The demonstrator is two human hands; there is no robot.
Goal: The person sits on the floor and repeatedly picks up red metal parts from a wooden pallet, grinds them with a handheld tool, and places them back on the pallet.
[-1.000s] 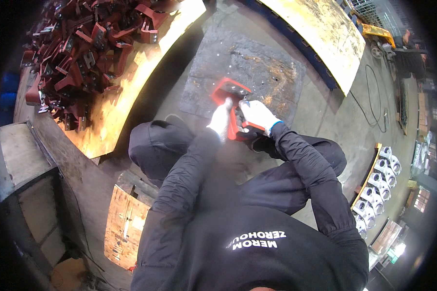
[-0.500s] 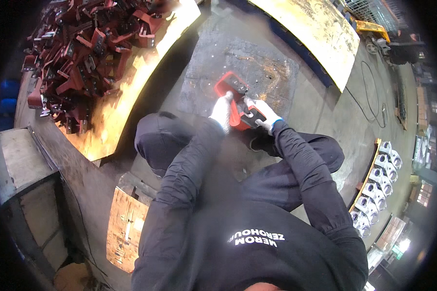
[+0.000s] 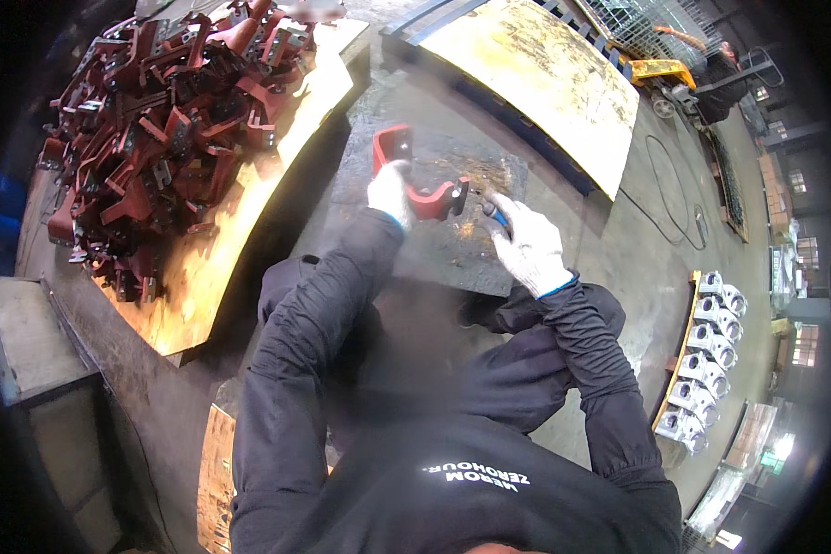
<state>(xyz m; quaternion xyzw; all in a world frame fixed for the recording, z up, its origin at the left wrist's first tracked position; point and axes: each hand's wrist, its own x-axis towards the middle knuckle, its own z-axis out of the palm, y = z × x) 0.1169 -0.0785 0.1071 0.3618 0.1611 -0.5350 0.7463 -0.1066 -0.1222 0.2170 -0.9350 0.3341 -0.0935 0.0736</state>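
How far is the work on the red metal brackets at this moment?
In hand: the left hand holds one red bracket on the dark steel plate, and the right hand holds a small tool beside it, blue at the handle. Left: a large pile of red brackets lies on the wooden board. No separate stack of finished brackets is visible, so I cannot tell what is done.

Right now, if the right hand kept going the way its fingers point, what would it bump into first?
Probably the red metal bracket that the left hand holds; the right hand points at its near end, though depth is unclear.
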